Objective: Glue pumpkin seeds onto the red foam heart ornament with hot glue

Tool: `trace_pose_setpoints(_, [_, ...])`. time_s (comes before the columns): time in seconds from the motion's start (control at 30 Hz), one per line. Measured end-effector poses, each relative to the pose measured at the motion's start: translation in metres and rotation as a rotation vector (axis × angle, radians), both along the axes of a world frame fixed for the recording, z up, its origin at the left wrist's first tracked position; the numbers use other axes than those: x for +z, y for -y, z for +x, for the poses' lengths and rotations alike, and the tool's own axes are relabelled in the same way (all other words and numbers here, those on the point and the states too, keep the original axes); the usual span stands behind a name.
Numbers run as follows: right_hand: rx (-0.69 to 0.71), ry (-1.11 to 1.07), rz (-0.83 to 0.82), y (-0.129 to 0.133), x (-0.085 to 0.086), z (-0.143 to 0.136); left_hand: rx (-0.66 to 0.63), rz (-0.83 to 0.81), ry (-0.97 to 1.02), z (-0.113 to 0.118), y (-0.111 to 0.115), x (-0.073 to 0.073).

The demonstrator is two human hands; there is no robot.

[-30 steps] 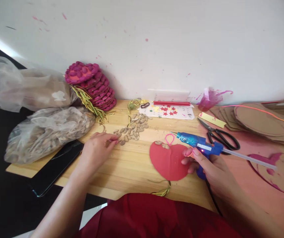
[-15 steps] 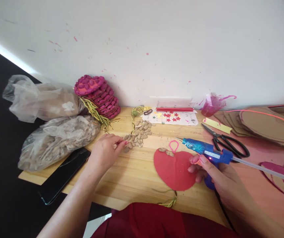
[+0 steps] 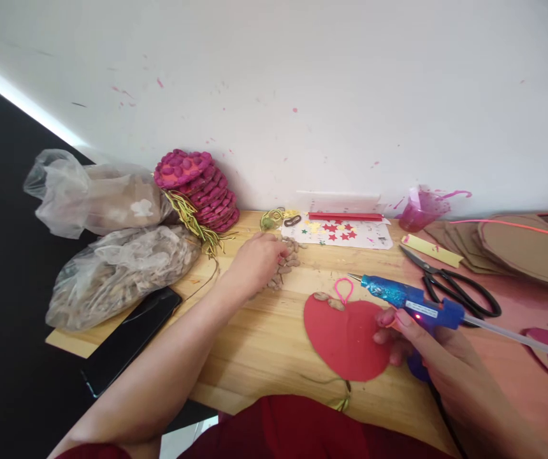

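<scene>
My left hand (image 3: 260,258) reaches into the pile of tan nut shells (image 3: 289,260) near the middle of the table. Its fingers are bent down and drawn together, and whatever they pinch is hidden. In my right hand (image 3: 441,354) is a blue glue gun (image 3: 393,294), its nozzle pointing left and a clear glue stick (image 3: 517,335) poking out of the back. Under the nozzle lies a red heart-shaped cutout (image 3: 343,344) with a pink loop (image 3: 344,290) at its top. Two shells (image 3: 335,305) sit along its upper left edge. The right fingertips overlap its right side.
Black scissors (image 3: 455,280) and cardboard ovals (image 3: 527,245) lie at the right. A pink-stained cup (image 3: 420,210) and a sheet with paper stars (image 3: 374,239) are along the wall. Leftward are stacked magenta discs (image 3: 207,191), plastic bags (image 3: 121,274) and a phone (image 3: 133,341).
My left hand has moved right and forward, from the pile's near left edge to over the shells. The glue gun stays above the red cutout; the whole view has shifted slightly.
</scene>
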State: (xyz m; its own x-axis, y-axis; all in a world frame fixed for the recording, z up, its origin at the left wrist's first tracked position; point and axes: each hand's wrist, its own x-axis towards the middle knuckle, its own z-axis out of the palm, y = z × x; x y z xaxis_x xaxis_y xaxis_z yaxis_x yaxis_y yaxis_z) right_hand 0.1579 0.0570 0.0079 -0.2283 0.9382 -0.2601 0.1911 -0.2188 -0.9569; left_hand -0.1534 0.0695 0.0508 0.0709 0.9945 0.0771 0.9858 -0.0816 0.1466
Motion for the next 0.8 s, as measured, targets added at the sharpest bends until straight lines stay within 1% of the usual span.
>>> trace_pose_setpoints(0.1, [0.001,-0.007,-0.017,0.0,0.001,0.0,0.017,0.0,-0.008,-0.002,-0.003,-0.007])
trace_pose_setpoints(0.23, [-0.004,0.002,-0.036,0.0,0.003,0.0,0.047,0.007,0.025,-0.01,0.0,-0.009])
trace_pose_setpoints(0.37, [-0.01,0.004,-0.063,0.0,0.006,-0.002,-0.004,0.03,0.077,-0.017,0.0,-0.011])
trace_pose_setpoints(0.53, [-0.036,-0.034,-0.07,0.002,0.014,-0.007,-0.065,0.015,0.072,-0.023,-0.002,-0.017])
trace_pose_setpoints(0.63, [-0.004,-0.092,-0.066,0.003,0.016,-0.009,-0.104,0.026,0.048,-0.025,-0.003,-0.018])
trace_pose_setpoints(0.8, [0.015,-0.139,-0.077,0.003,0.018,-0.007,-0.098,0.015,0.016,-0.026,-0.003,-0.018])
